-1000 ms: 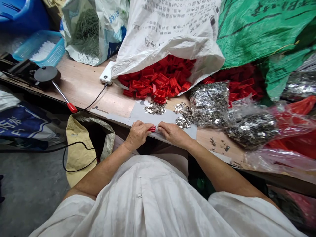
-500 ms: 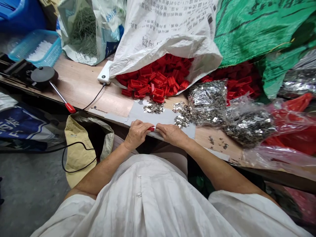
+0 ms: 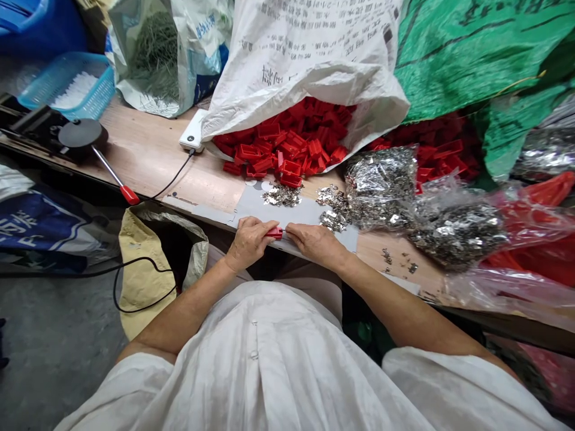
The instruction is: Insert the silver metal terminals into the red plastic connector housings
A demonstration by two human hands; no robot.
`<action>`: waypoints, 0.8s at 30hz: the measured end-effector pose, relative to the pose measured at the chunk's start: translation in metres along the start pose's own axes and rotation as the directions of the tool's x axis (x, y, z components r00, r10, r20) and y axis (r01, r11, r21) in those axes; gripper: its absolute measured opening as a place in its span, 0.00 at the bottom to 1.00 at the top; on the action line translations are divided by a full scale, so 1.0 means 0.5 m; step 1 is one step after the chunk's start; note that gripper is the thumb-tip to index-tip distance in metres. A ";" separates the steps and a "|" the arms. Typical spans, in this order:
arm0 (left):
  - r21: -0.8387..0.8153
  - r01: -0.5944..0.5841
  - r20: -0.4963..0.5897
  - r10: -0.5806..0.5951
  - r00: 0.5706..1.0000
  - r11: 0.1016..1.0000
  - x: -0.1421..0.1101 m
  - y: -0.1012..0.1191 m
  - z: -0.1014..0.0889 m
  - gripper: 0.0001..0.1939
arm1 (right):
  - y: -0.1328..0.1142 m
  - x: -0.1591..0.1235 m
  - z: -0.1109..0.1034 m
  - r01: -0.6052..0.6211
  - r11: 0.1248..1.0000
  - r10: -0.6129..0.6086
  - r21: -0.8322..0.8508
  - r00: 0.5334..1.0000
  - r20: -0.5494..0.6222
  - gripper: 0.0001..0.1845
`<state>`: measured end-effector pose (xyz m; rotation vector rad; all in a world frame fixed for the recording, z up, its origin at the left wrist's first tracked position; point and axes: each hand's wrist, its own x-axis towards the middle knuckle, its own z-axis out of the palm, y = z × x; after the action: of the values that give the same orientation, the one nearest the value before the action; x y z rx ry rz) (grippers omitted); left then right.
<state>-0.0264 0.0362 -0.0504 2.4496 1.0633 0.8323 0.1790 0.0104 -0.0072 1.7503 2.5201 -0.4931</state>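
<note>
At the bench's front edge my left hand (image 3: 246,244) is closed on a small red plastic housing (image 3: 275,233), its right end sticking out past my fingertips. My right hand (image 3: 314,242) is pinched just right of the housing, on a tiny piece mostly hidden by the fingers; a dark sliver shows between them. Beneath both hands lies a grey sheet (image 3: 305,214). On it, just beyond my hands, are a small pile of metal clips (image 3: 282,195) and another pile of metal pieces (image 3: 333,220) to the right.
A white sack (image 3: 309,42) spills red housings (image 3: 291,143) onto the bench. Clear bags of metal parts (image 3: 381,185) stand to the right, beside a green sack (image 3: 476,48). A lever tool with a red handle (image 3: 129,194) and a white power bank (image 3: 192,130) are left. A yellow sack (image 3: 144,269) hangs below.
More of the red housing shows between my hands now, and my right fingertips have drawn slightly away from it. The whole view has shifted a little.
</note>
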 end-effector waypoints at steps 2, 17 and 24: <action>-0.002 -0.010 -0.010 0.010 1.000 1.000 0.001 -0.001 0.000 0.17 | -0.005 -0.004 0.008 -0.028 0.997 0.027 -0.072 1.000 -0.016 0.13; 0.250 -0.135 0.037 0.129 0.991 0.959 -0.012 0.004 0.003 0.20 | 0.021 -0.023 -0.011 -0.127 0.938 0.223 0.323 0.933 -0.281 0.13; 0.300 -0.151 0.119 0.120 0.986 0.942 -0.005 0.021 0.001 0.23 | 0.059 0.032 -0.024 -0.173 0.914 0.300 0.366 0.897 -0.324 0.12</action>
<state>-0.0221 0.0273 -0.0463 2.8201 1.0660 0.6124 0.2020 0.0374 -0.0061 2.4596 2.5033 -0.6500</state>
